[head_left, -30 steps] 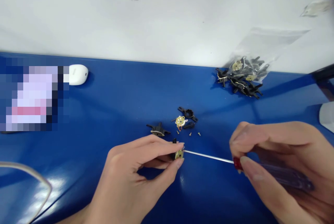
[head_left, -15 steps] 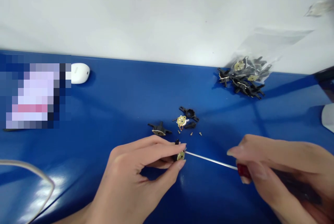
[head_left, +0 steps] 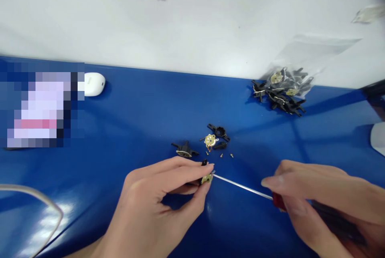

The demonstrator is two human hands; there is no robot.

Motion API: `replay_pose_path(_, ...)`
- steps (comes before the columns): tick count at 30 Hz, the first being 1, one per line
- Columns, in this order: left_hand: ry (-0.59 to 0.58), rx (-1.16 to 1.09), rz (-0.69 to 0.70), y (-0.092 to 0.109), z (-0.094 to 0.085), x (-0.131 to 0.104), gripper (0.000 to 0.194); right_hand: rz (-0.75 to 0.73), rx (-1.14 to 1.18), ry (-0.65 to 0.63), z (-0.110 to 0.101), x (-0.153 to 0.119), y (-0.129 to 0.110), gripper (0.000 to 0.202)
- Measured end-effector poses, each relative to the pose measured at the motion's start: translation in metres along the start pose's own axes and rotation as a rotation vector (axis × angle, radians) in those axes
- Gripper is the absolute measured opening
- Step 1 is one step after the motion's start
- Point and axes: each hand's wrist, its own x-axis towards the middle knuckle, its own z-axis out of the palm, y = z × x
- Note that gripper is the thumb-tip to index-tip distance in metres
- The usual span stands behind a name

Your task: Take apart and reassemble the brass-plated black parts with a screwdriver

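Note:
My left hand (head_left: 162, 198) pinches a small black plastic part with a brass-coloured round plate (head_left: 207, 178) between thumb and fingers. My right hand (head_left: 325, 202) is closed around the red and dark handle of a screwdriver (head_left: 243, 186). Its thin metal shaft points left, and the tip meets the edge of the plate near my left fingertips. Just beyond lie a black bracket with a plate (head_left: 184, 150), a loose brass-coloured disc (head_left: 210, 141), an open black frame (head_left: 220, 131), a short black piece (head_left: 221, 146) and several tiny screws (head_left: 221, 155).
A heap of black brackets (head_left: 284, 99), partly in a clear plastic bag (head_left: 313, 49), lies at the back right by the white wall. A white rounded case (head_left: 94, 84) and a blurred-out phone-like object (head_left: 45, 105) are at the left. A pale cable (head_left: 45, 200) curves at the lower left.
The held part has tilted slightly and my left thumb has shifted a little. My right hand and the screwdriver handle sit marginally lower, the tip still at the plate. The view moved slightly.

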Motion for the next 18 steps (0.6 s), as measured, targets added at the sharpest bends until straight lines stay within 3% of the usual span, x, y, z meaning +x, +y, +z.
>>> replay_pose_path(10,0.081,0.119,0.110,-0.004,-0.002,0.000,0.030,-0.009,-0.082,-0.044,-0.003,-0.004,0.002,0.018)
replay_pose_path(18,0.089,0.157,0.132,-0.003,-0.004,-0.002,0.033,-0.153,0.109,-0.262,-0.013,0.016,0.021,0.037)
